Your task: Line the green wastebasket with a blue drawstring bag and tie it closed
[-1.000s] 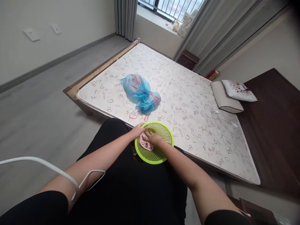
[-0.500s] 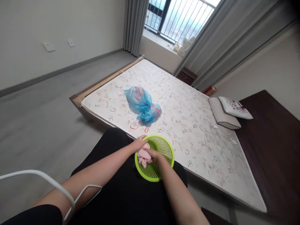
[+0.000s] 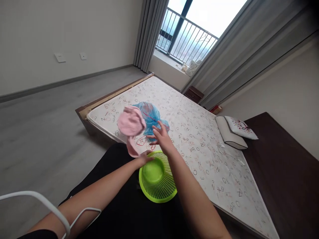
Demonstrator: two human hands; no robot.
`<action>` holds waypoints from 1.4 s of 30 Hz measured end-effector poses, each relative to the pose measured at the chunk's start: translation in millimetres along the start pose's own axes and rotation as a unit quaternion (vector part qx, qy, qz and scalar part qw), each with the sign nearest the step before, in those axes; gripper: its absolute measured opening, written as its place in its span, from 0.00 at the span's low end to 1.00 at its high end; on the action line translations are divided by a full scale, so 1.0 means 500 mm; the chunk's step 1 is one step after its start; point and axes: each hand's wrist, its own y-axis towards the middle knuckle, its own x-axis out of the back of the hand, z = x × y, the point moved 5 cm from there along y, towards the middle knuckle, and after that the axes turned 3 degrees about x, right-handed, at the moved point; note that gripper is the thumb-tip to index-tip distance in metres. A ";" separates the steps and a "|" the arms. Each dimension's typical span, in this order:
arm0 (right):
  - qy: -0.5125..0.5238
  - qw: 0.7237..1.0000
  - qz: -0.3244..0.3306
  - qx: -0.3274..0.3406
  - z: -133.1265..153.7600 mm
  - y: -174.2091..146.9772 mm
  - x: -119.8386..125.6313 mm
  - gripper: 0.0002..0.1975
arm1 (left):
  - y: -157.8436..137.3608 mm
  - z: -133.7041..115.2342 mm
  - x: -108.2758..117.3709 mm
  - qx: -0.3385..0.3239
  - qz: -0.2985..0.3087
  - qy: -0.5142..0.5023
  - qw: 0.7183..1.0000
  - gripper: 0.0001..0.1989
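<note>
A green mesh basket (image 3: pixel 160 189) is tilted over my lap, its inside and solid bottom facing me. My left hand (image 3: pixel 146 160) grips the basket's upper left rim. My right hand (image 3: pixel 160 136) is raised above the basket with fingers spread, holding nothing. To its left, a slightly blurred pink cloth (image 3: pixel 132 122) is in the air, apart from my right hand; its lower end hangs close to my left hand. Behind the cloth and right hand, a blue plastic bag (image 3: pixel 149 113) with red ties lies on the mattress, partly hidden.
A letter-printed mattress (image 3: pixel 199 132) on a wooden bed frame (image 3: pixel 87 121) fills the middle. Two pillows (image 3: pixel 231 136) lie near the dark headboard (image 3: pixel 281 159). A white cable or strap (image 3: pixel 37 197) curves past my left arm. Grey curtains (image 3: pixel 149 36) flank a railed window.
The pink cloth has left the basket and my right hand, moving up and left into the air. My right hand has risen and opened. My left hand stays on the rim.
</note>
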 end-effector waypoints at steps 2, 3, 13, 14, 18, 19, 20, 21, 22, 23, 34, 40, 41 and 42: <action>-0.017 0.999 -0.049 0.015 -0.038 -0.021 -0.001 0.37 | -0.006 0.009 0.008 0.030 0.002 -0.002 1.000 0.16; -0.044 0.997 -0.066 0.023 -0.061 -0.042 0.011 0.35 | -0.009 0.011 0.011 0.041 0.004 -0.007 0.999 0.18; -0.229 0.912 -0.340 0.021 -0.305 -0.367 0.315 0.42 | -0.017 -0.050 -0.005 0.029 -0.061 -0.222 0.973 0.25; -0.166 0.927 -0.336 -0.001 -0.342 -0.377 0.323 0.44 | -0.008 -0.059 -0.020 0.022 -0.049 -0.216 0.975 0.27; 0.045 0.923 -0.382 -0.026 -0.457 -0.380 0.320 0.47 | 0.033 -0.071 -0.081 0.004 -0.006 -0.147 0.989 0.33; 0.094 0.908 -0.407 -0.029 -0.478 -0.377 0.317 0.48 | 0.041 -0.067 -0.092 0.008 0.005 -0.138 0.990 0.35; 0.145 0.892 -0.427 -0.033 -0.496 -0.373 0.313 0.49 | 0.048 -0.060 -0.101 0.014 0.016 -0.134 0.991 0.37; 0.192 0.877 -0.439 -0.036 -0.510 -0.369 0.310 0.50 | 0.054 -0.054 -0.106 0.020 0.024 -0.134 0.990 0.39; 0.228 0.865 -0.446 -0.035 -0.520 -0.365 0.308 0.52 | 0.060 -0.048 -0.108 0.024 0.028 -0.133 0.990 0.40; 0.250 0.857 -0.449 -0.030 -0.524 -0.360 0.307 0.52 | 0.067 -0.043 -0.109 0.025 0.033 -0.127 0.991 0.40; 0.245 0.828 -0.503 0.030 -0.515 -0.330 0.319 0.51 | 0.217 -0.130 -0.004 -0.100 -0.178 0.360 0.911 0.23; 0.252 0.827 -0.502 0.028 -0.514 -0.320 0.317 0.50 | 0.278 -0.196 0.062 -0.090 -0.201 0.436 0.873 0.13; 0.251 0.826 -0.505 0.024 -0.517 -0.319 0.317 0.50 | 0.287 -0.198 0.069 -0.067 -0.184 0.433 0.880 0.10; 0.250 0.824 -0.507 0.022 -0.519 -0.318 0.317 0.49 | 0.292 -0.201 0.075 -0.046 -0.172 0.428 0.886 0.09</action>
